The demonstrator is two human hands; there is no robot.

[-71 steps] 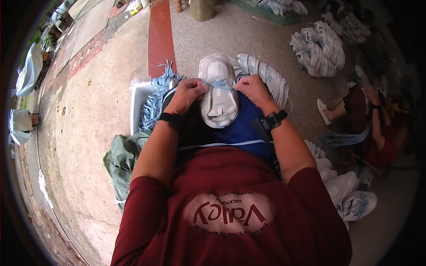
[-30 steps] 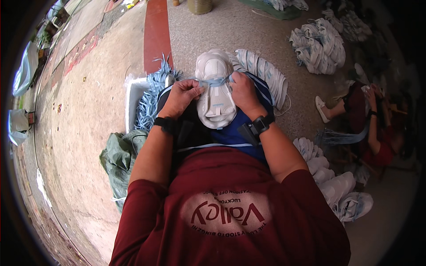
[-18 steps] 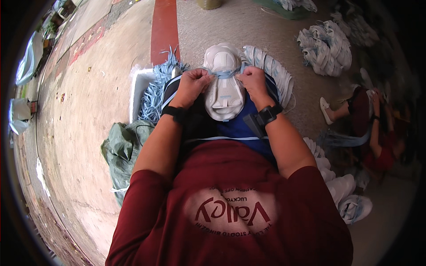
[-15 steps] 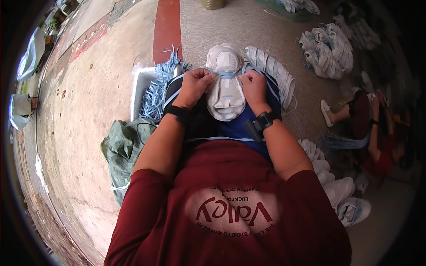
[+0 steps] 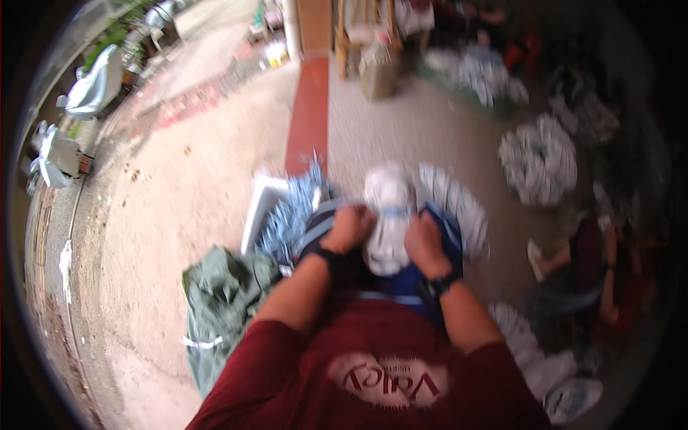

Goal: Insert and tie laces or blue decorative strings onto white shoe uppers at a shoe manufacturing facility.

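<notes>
A white shoe upper (image 5: 388, 247) lies lengthwise over my lap, its rounded toe pointing away from me. Across its middle runs a light blue shoelace (image 5: 395, 213). At the shoe's left side my left hand (image 5: 351, 228) is closed on the lace. My right hand (image 5: 428, 244) is closed at the right side, also on the lace. Motion blur hides the exact grip of the fingertips. To the left of my knees, a white box (image 5: 259, 208) holds a heap of light blue laces (image 5: 290, 222). Several white shoe uppers (image 5: 459, 208) lie in an overlapping row by my right knee.
A green sack (image 5: 229, 301) slumps at my left. Bundles of white uppers (image 5: 539, 161) lie on the floor at right, with more white shoe parts (image 5: 548, 365) near my right elbow. Another person (image 5: 598, 265) sits at right. A cloudy jug (image 5: 378, 75) stands ahead.
The view has tilted up, so my hands and the shoe appear lower and more floor shows ahead. Both hands stay beside the shoe, drawn a little closer to its sides.
</notes>
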